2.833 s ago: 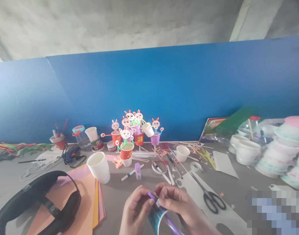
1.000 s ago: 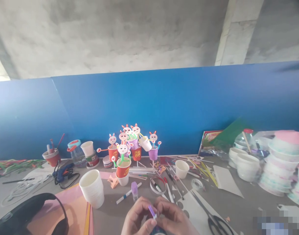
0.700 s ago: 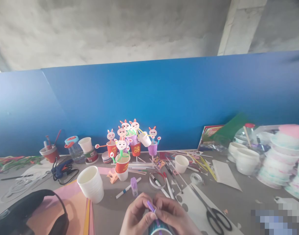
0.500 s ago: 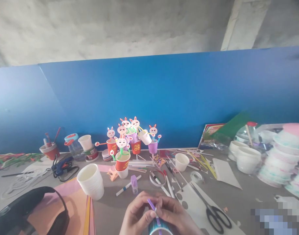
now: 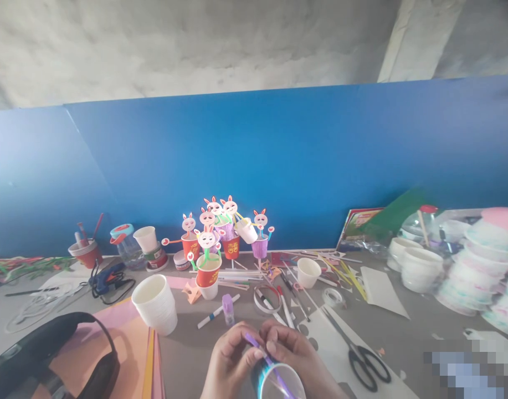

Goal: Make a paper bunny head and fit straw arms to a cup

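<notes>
Our left hand cradles the paper cup from its left side, fingers curled round the wall and thumb tip pressed on the purple strip near its upper end. Our right hand comes in from the opposite side, fingertips pinched narrow on the same strip, just beside the left thumb. Both hands are closed, nothing spare. The strip's long axis runs diagonally: top end up-left at the left fingertips, then down-right across the cup's open mouth and out of the bottom of view. The cup is tilted, mouth towards us, between the two palms; its base is hidden, so we can't tell whether it rests on the counter. Both hands are equally near the strip, and the left one carries the cup. Wrists angle inward from below, knuckles up. Just beyond the fingertips are a glue stick and a marker. The stack of white cups sits up-left of the left hand, the scissors right of the right hand. The bunny cup figures stand well beyond.
</notes>
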The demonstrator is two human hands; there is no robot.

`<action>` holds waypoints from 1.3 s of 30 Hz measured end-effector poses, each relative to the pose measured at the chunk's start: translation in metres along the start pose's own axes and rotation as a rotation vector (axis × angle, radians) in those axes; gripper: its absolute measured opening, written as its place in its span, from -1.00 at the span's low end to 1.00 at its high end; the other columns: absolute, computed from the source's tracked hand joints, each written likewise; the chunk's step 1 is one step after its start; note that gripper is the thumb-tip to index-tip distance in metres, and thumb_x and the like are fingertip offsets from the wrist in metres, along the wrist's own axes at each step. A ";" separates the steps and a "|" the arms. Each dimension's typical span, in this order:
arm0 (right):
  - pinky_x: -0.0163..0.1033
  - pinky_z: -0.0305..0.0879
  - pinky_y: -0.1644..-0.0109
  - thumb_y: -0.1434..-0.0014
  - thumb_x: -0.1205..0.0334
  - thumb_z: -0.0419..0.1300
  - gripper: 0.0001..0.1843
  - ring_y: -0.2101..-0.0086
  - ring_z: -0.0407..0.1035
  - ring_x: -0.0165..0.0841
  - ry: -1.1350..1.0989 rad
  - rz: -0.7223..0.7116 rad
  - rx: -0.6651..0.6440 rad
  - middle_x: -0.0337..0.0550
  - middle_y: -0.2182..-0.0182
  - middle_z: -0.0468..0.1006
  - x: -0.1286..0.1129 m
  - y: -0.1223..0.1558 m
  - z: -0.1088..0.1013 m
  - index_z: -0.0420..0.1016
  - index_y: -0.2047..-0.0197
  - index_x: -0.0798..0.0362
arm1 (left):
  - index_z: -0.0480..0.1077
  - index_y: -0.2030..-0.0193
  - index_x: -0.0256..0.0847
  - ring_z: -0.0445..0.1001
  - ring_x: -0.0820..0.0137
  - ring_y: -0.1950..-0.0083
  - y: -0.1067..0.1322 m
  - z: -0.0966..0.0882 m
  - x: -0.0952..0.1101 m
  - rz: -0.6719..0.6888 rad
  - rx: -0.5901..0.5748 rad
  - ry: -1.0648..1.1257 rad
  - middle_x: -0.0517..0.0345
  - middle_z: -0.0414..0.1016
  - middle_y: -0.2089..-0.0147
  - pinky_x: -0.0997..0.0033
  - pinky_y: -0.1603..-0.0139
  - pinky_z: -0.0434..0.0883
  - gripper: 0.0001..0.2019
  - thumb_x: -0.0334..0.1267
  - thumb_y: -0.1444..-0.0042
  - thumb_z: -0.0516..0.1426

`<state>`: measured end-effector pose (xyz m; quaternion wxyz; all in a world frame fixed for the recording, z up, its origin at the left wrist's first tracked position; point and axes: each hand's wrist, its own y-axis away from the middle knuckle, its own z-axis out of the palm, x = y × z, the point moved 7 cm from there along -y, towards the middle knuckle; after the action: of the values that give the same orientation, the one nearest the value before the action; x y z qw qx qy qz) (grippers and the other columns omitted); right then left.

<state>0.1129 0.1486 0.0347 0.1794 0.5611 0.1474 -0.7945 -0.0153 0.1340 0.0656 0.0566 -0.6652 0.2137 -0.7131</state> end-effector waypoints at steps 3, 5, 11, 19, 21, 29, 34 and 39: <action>-0.28 0.21 0.26 -0.08 -0.07 0.40 -0.60 0.34 0.28 -0.36 0.036 0.000 -0.038 -0.23 0.33 0.35 -0.010 0.003 0.003 0.45 0.50 0.06 | 0.52 0.30 -0.21 0.41 0.40 0.33 0.000 0.001 -0.001 -0.008 -0.032 -0.059 0.15 0.46 0.37 0.51 0.29 0.33 -0.74 -0.05 -0.24 0.22; -0.25 0.23 0.19 -0.04 -0.02 0.44 -0.63 0.28 0.31 -0.31 0.058 -0.003 -0.063 -0.21 0.32 0.38 -0.016 0.004 0.005 0.46 0.51 0.06 | 0.51 0.31 -0.23 0.41 0.40 0.34 0.000 0.001 0.000 0.000 -0.043 -0.095 0.14 0.46 0.38 0.51 0.30 0.33 -0.70 -0.01 -0.25 0.21; -0.26 0.26 0.18 -0.06 -0.02 0.43 -0.65 0.27 0.33 -0.32 0.093 -0.023 -0.088 -0.22 0.30 0.40 -0.028 0.006 0.011 0.47 0.50 0.04 | 0.55 0.32 -0.23 0.45 0.39 0.34 0.003 0.002 0.011 0.031 -0.005 -0.148 0.11 0.51 0.37 0.51 0.31 0.35 -0.71 -0.02 -0.22 0.24; -0.20 0.27 0.10 -0.13 0.03 0.39 -0.72 0.26 0.39 -0.28 0.339 -0.141 -0.111 -0.18 0.32 0.48 -0.047 0.010 0.012 0.55 0.45 0.04 | 0.60 0.29 -0.17 0.52 0.37 0.39 0.007 0.001 0.037 0.160 0.042 -0.235 0.10 0.59 0.40 0.51 0.34 0.41 -0.85 -0.17 -0.21 0.26; -0.19 0.26 0.08 -0.11 0.06 0.40 -0.74 0.25 0.41 -0.27 0.355 -0.118 -0.112 -0.18 0.33 0.52 -0.050 0.012 0.011 0.54 0.46 0.04 | 0.62 0.28 -0.17 0.52 0.37 0.40 0.008 0.003 0.039 0.110 0.014 -0.224 0.08 0.58 0.40 0.50 0.35 0.42 -0.82 -0.15 -0.24 0.24; -0.17 0.29 0.07 -0.17 0.08 0.32 -0.77 0.27 0.44 -0.25 0.452 -0.103 -0.098 -0.19 0.37 0.54 -0.065 0.023 0.015 0.54 0.43 0.04 | 0.57 0.34 -0.21 0.52 0.36 0.44 0.012 0.006 0.056 0.033 -0.026 -0.258 0.09 0.53 0.46 0.49 0.36 0.41 -0.70 -0.10 -0.31 0.14; -0.12 0.24 -0.10 -0.13 0.25 0.32 -0.91 0.29 0.50 -0.26 0.620 -0.156 -0.129 -0.25 0.38 0.58 -0.084 0.031 0.027 0.58 0.41 0.01 | 0.43 0.44 -0.20 0.45 0.40 0.43 0.015 0.008 0.069 0.073 -0.017 -0.406 0.15 0.49 0.48 0.53 0.36 0.34 -0.73 -0.21 -0.29 0.14; -0.20 0.29 0.02 -0.13 0.30 0.31 -0.92 0.27 0.49 -0.26 0.714 -0.102 -0.145 -0.28 0.39 0.57 -0.090 0.031 0.034 0.57 0.41 0.00 | 0.45 0.39 -0.20 0.44 0.39 0.41 0.019 0.004 0.067 0.041 0.065 -0.370 0.16 0.50 0.44 0.51 0.33 0.36 -0.83 -0.23 -0.21 0.20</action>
<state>0.1262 0.1167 0.1293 0.1159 0.7808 0.2847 -0.5439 -0.0226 0.0919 0.1207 0.1311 -0.7783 0.1900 -0.5839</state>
